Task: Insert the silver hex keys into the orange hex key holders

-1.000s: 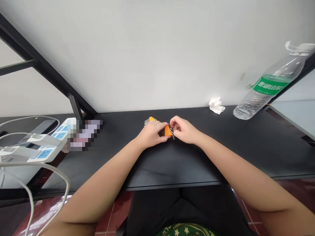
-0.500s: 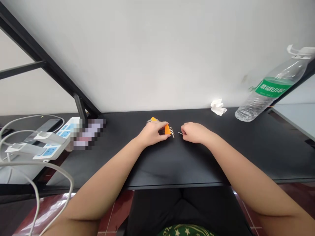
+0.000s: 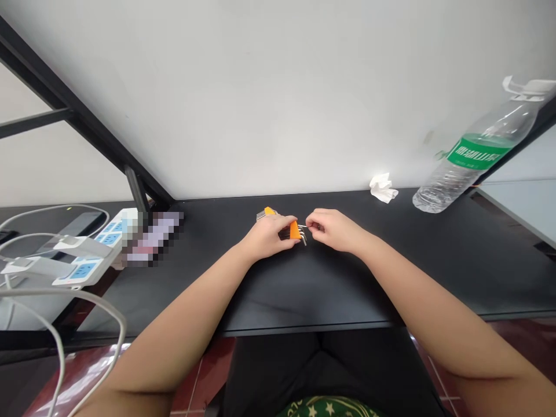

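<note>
My left hand (image 3: 268, 236) is closed around an orange hex key holder (image 3: 295, 230) on the black desk. Several silver L-shaped hex keys (image 3: 303, 236) stick out of the holder's right end, and their straight ends show at its far left. Close to that right end, my right hand (image 3: 328, 227) pinches a thin hex key (image 3: 303, 226) between thumb and fingers. Its tip reaches the holder's edge; whether it sits in a slot is too small to tell. Fingers cover the middle of the holder.
A large clear bottle (image 3: 467, 156) with a green label stands at the right, near a crumpled tissue (image 3: 383, 188). On the left lie a white power strip (image 3: 98, 246) with plugs, looping white cables (image 3: 113, 313) and a phone (image 3: 78, 229). Behind the desk (image 3: 278, 295) rises a pale wall.
My right hand has moved left with the thin hex key, up to the orange holder. My left hand keeps its hold. The camera view has shifted slightly.
</note>
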The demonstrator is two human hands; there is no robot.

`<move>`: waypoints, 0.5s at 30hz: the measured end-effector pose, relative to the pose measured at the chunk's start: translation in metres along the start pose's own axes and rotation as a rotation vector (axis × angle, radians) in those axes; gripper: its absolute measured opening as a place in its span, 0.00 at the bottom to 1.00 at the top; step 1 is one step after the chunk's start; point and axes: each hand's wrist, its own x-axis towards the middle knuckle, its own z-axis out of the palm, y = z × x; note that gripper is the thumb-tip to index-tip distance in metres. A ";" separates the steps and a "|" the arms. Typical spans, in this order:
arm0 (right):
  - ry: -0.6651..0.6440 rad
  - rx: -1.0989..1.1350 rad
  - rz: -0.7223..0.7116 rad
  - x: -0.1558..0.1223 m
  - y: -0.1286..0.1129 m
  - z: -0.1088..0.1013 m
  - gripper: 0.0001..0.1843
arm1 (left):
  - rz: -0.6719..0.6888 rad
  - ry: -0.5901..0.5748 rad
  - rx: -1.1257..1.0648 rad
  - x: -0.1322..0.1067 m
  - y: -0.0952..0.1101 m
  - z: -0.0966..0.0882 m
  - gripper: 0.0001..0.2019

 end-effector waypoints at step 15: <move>-0.035 -0.113 -0.040 -0.004 -0.004 -0.005 0.14 | 0.065 -0.044 0.094 0.000 0.005 0.000 0.20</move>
